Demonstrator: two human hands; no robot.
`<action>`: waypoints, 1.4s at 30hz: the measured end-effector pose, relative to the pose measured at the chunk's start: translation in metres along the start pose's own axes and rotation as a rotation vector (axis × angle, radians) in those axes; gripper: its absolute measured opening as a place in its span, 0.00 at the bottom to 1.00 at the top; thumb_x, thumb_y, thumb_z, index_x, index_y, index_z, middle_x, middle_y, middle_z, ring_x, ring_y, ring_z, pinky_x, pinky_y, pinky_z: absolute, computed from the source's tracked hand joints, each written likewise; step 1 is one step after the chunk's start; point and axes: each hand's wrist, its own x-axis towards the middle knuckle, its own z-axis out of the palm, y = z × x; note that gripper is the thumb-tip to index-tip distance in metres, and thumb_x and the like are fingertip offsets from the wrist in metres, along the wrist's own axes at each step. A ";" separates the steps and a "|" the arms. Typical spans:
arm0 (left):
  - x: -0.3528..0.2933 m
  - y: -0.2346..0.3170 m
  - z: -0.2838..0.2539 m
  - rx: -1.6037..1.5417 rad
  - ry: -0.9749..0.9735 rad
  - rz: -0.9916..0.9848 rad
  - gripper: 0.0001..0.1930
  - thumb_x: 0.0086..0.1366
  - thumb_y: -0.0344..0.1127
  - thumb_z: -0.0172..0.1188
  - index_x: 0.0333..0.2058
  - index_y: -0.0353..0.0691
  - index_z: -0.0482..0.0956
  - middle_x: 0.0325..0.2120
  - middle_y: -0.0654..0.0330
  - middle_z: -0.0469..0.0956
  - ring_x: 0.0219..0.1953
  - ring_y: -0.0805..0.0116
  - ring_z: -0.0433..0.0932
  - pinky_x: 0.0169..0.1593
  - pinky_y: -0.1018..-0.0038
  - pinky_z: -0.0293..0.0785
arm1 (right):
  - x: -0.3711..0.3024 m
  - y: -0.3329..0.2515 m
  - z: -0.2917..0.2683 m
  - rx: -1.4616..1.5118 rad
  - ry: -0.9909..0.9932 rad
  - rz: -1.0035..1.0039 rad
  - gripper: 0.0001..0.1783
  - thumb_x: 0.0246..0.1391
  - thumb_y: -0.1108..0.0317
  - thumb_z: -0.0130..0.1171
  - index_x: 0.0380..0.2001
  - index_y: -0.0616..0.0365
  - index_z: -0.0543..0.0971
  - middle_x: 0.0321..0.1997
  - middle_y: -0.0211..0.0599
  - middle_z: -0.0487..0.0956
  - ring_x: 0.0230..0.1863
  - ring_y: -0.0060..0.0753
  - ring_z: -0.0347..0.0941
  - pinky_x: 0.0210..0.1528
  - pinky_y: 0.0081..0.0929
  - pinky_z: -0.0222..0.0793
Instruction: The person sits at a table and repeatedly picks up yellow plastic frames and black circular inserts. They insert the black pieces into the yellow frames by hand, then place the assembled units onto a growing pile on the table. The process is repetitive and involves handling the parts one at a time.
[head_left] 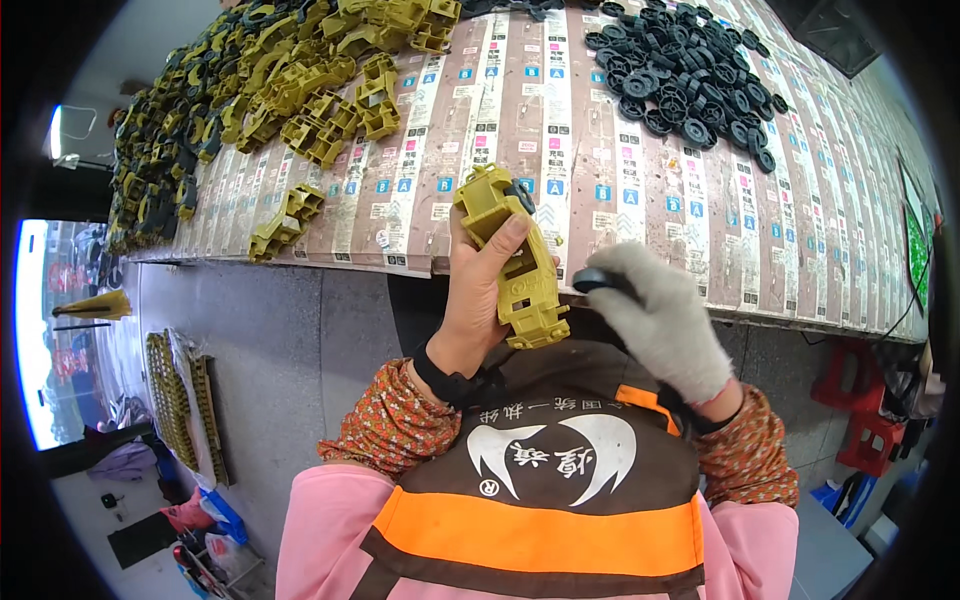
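My bare left hand (474, 285) is closed round an olive-yellow plastic toy vehicle body (528, 293), its thumb lying across the top. One black wheel (525, 196) sits at the far end of that body, on the right side. Just to the right, my right hand (655, 310) in a whitish-grey glove pinches a loose black toy wheel (600, 281) between thumb and fingers. A small gap separates this wheel from the body. Both hands are over the table's near edge, in front of my apron.
A heap of black wheels (690, 75) lies at the table's (440, 120) far right. Yellow vehicle bodies (300, 85) pile up at the far left, many with wheels further left. One separate yellow body (287, 222) lies near the front edge. Red stools (862, 410) stand under the right side.
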 end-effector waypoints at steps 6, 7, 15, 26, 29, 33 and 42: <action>-0.002 -0.002 0.007 0.024 0.020 0.109 0.25 0.70 0.31 0.69 0.58 0.45 0.65 0.40 0.61 0.77 0.34 0.68 0.84 0.36 0.67 0.88 | -0.018 0.006 0.027 -0.033 0.075 -0.056 0.16 0.58 0.75 0.65 0.50 0.61 0.80 0.39 0.53 0.84 0.42 0.54 0.85 0.44 0.38 0.79; -0.002 -0.002 0.008 0.025 0.022 0.128 0.24 0.70 0.30 0.69 0.58 0.45 0.65 0.40 0.62 0.77 0.34 0.68 0.84 0.36 0.67 0.88 | -0.020 0.007 0.029 -0.038 0.080 -0.063 0.16 0.58 0.76 0.65 0.50 0.62 0.79 0.39 0.53 0.84 0.42 0.55 0.84 0.44 0.38 0.79; -0.010 -0.005 0.012 0.136 0.042 0.252 0.29 0.69 0.26 0.69 0.63 0.44 0.63 0.46 0.61 0.77 0.41 0.69 0.83 0.43 0.69 0.87 | -0.033 0.002 0.030 -0.034 0.044 -0.116 0.21 0.57 0.79 0.60 0.55 0.62 0.78 0.41 0.58 0.83 0.43 0.61 0.84 0.44 0.43 0.80; -0.015 -0.022 0.019 0.134 -0.119 0.475 0.32 0.66 0.20 0.70 0.62 0.43 0.62 0.54 0.62 0.75 0.54 0.73 0.79 0.57 0.72 0.80 | -0.033 0.001 0.033 -0.061 0.081 -0.179 0.18 0.51 0.81 0.56 0.47 0.62 0.79 0.27 0.55 0.81 0.29 0.61 0.82 0.33 0.45 0.76; -0.013 -0.021 0.019 0.135 -0.161 0.482 0.32 0.66 0.21 0.70 0.62 0.43 0.62 0.53 0.62 0.75 0.54 0.73 0.79 0.56 0.72 0.81 | -0.033 -0.003 0.032 -0.065 0.076 -0.180 0.17 0.50 0.80 0.56 0.46 0.62 0.78 0.27 0.55 0.80 0.30 0.63 0.81 0.33 0.47 0.76; -0.002 -0.021 0.016 0.168 -0.097 0.339 0.31 0.68 0.22 0.69 0.63 0.43 0.61 0.53 0.62 0.75 0.53 0.73 0.79 0.54 0.72 0.82 | -0.023 0.007 0.027 -0.059 0.001 -0.204 0.17 0.51 0.78 0.56 0.46 0.63 0.79 0.30 0.56 0.82 0.31 0.63 0.82 0.34 0.47 0.77; 0.009 0.008 0.001 0.213 -0.201 0.210 0.31 0.71 0.24 0.65 0.66 0.48 0.60 0.53 0.61 0.75 0.50 0.69 0.81 0.50 0.63 0.88 | 0.013 -0.019 -0.017 0.194 0.119 0.128 0.12 0.63 0.76 0.56 0.49 0.63 0.81 0.40 0.43 0.87 0.34 0.30 0.84 0.39 0.32 0.80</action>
